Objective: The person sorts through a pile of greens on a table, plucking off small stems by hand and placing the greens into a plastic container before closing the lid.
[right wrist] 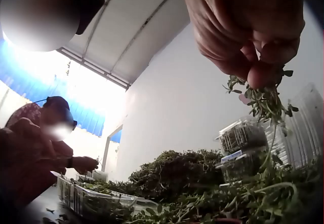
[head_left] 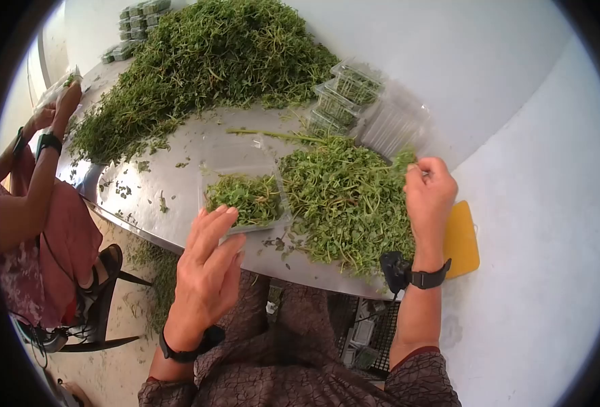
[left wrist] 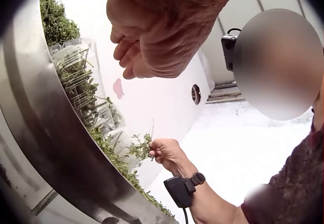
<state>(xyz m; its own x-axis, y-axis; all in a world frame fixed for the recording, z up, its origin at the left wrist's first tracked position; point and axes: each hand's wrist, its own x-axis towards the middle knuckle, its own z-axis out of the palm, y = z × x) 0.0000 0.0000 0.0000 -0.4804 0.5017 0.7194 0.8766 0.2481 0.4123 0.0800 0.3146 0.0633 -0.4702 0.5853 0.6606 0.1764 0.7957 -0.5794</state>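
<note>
My right hand (head_left: 427, 182) pinches a small bunch of green herb sprigs (right wrist: 264, 101) and lifts it above the near herb pile (head_left: 346, 198); the same hand (left wrist: 163, 151) with the sprigs shows in the left wrist view. My left hand (head_left: 208, 261) hovers with relaxed fingers just before an open clear plastic box (head_left: 246, 197) part filled with herbs, holding nothing. In the left wrist view its fingers (left wrist: 132, 57) hang loosely curled above the table rim.
A round steel table (head_left: 171, 163) carries a big herb heap (head_left: 198, 61) at the back. Filled clear boxes (head_left: 344, 98) are stacked behind the near pile, more (head_left: 134, 24) far back. A yellow card (head_left: 463, 241) lies right. Another seated person (head_left: 35, 197) works at left.
</note>
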